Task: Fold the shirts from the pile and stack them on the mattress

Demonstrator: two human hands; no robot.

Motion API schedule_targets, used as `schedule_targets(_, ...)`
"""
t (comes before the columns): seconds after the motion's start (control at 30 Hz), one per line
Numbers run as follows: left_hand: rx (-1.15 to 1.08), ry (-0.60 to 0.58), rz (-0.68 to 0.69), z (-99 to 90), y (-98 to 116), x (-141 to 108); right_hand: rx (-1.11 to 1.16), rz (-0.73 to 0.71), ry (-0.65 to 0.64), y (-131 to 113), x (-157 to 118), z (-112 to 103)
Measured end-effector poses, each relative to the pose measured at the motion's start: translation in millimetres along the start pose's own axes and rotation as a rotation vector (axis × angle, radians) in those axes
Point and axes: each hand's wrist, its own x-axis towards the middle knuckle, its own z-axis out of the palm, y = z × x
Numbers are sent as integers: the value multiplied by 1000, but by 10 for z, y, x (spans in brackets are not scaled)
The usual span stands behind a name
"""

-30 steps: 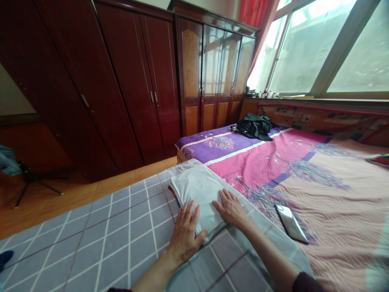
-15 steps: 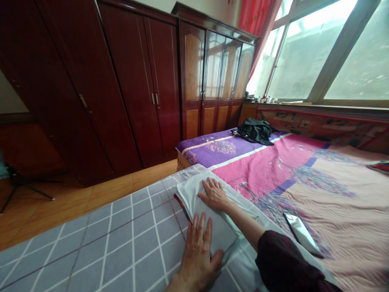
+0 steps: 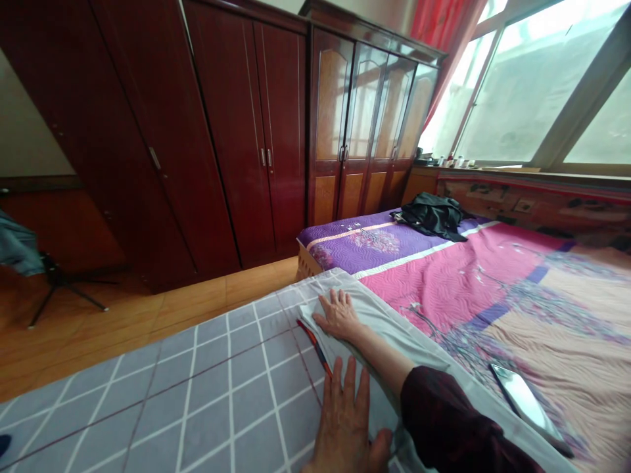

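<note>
Hands are both spread flat, neither grip closed on anything. The right hand (image 3: 338,316) lies palm down, fingers fanned, at the far end of a thin, pale grey-white folded cloth (image 3: 329,343); a dark maroon sleeve (image 3: 453,414) covers its forearm. The left hand (image 3: 345,414), nearer, has its fingers straight and its fingertips over the near part of that cloth; whether they press or hover I cannot tell.

The cloth sits near the right side of a smooth grey cover with white grid lines (image 3: 207,387), close to its far corner. Folding looks well advanced: the cloth is a low, flattish packet, and the spread palms suggest smoothing. A narrow red and dark strip (image 3: 314,341) shows along its left edge. The arms hide much of the upper face, so I cannot judge whether creases are left to press out.

Just right, a quilted bedspread in purple, pink and peach bands (image 3: 409,263), with wavy stitching and printed branches, bears a glossy rectangular phone (image 3: 528,402) and, at the far side, a crumpled black garment (image 3: 431,213). Beyond stand polished dark-red wooden wardrobes (image 3: 246,131); at far left, a black tripod (image 3: 62,282) is on the orange-brown floor (image 3: 162,315).
</note>
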Motion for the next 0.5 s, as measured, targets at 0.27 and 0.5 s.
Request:
schedule_targets(0.27, -80, -30, -5, -173, 72, -15, -15, -28, -6, 104, 180, 15)
schedule_targets(0.5, -175, 54, 56, -200, 50, -45, -62, 79, 35, 504, 251, -157)
